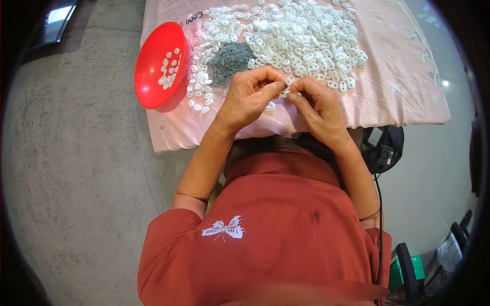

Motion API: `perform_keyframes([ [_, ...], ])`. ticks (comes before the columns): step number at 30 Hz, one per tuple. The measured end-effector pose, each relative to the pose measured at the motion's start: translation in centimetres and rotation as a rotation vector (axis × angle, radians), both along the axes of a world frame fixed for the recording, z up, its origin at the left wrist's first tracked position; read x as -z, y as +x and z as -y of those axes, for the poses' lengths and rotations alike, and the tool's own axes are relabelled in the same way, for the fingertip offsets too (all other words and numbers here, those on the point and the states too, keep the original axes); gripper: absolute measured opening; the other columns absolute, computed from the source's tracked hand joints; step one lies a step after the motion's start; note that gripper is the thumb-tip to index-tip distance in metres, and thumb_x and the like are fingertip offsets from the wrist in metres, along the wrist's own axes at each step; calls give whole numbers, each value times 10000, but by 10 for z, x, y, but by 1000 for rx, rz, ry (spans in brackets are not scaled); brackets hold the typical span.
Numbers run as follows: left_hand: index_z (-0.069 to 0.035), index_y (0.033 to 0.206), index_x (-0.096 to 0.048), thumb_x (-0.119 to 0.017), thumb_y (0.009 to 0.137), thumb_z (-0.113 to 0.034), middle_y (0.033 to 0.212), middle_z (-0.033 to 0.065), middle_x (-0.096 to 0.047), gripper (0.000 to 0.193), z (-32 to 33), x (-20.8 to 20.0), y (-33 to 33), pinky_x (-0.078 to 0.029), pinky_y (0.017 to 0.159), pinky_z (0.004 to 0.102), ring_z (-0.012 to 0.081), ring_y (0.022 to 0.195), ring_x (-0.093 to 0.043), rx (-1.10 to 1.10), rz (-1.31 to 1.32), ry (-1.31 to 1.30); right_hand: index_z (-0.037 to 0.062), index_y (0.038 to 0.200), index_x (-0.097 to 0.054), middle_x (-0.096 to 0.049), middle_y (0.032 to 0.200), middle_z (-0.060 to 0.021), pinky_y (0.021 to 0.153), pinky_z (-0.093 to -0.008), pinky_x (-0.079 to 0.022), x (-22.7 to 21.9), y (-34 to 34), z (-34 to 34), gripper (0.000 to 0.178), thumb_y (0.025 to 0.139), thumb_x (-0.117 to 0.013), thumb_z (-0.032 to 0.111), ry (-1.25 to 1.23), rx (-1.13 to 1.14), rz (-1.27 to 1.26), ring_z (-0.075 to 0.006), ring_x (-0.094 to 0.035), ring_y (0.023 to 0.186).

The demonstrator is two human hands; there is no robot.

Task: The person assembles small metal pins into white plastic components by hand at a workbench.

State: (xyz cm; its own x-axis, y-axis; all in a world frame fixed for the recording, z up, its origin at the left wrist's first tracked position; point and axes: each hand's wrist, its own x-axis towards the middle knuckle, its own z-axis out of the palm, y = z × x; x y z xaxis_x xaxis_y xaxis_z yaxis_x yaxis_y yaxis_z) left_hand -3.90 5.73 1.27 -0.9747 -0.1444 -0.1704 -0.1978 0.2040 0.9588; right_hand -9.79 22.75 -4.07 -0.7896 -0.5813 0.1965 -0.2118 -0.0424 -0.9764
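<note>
Held both hands close together over the near edge of the pink-clothed table [403, 104]. Pressed thumb and forefinger of the left hand [249, 99] tip to tip, with the other fingers curled; could not tell of anything gripped between them. Bent thumb and forefinger of the right hand [321, 109] close on a small white piece [285, 94], just below the left fingertips and partly hidden by the right ones.

Had a broad heap of white oval pieces [306, 43] spread just beyond the hands, pierced with holes and lying every which way. Had a pile of small grey-green parts [230, 61] just beyond the left hand, bordered by white pieces on both sides; could not make out their exact shape. Had a red bowl [147, 66] at the table's left side, with a few white pieces [168, 71] inside.

Wore a rust-red top [286, 214] with a pale butterfly print [224, 229]. Had a black round object [375, 158] below the table's front edge, beside the right forearm, and grey floor [87, 153] well to the left.
</note>
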Motion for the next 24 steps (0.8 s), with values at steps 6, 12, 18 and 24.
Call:
perform_keyframes([
  [6, 11, 898, -655, -632, 888, -62, 777, 28, -635, 77, -1, 0, 0, -459, 630, 249, 100, 694, -565, 46, -112, -250, 1, 889, -596, -533, 741, -22, 556, -240, -376, -2, 0, -1, 58, 885, -645, 31, 10, -5, -94, -77, -477, 620],
  [12, 11, 864, -635, -633, 863, -46, 783, 98, -624, 57, -11, -9, 0, -465, 626, 289, 192, 688, -603, 89, -251, -460, -11, 854, -584, -569, 770, -126, 621, -354, -435, -4, 3, -1, 57, 827, -633, 0, -22, 31, -78, -266, -572, 688],
  [18, 11, 882, -644, -626, 874, -25, 793, 71, -617, 41, -12, -1, 2, -449, 613, 266, 143, 683, -570, 43, -217, -332, -13, 853, -587, -569, 771, -122, 618, -339, -439, -1, 3, 0, 54, 831, -635, 2, -34, 53, -81, -255, -573, 686],
  [24, 13, 972, -665, -582, 938, -42, 823, 20, -616, 104, -7, 1, 5, -455, 644, 223, 77, 726, -553, 37, -166, -242, -16, 850, -600, -566, 746, -116, 583, -332, -431, -1, 3, 0, 60, 835, -647, 19, -41, 43, -32, -233, -562, 638],
])
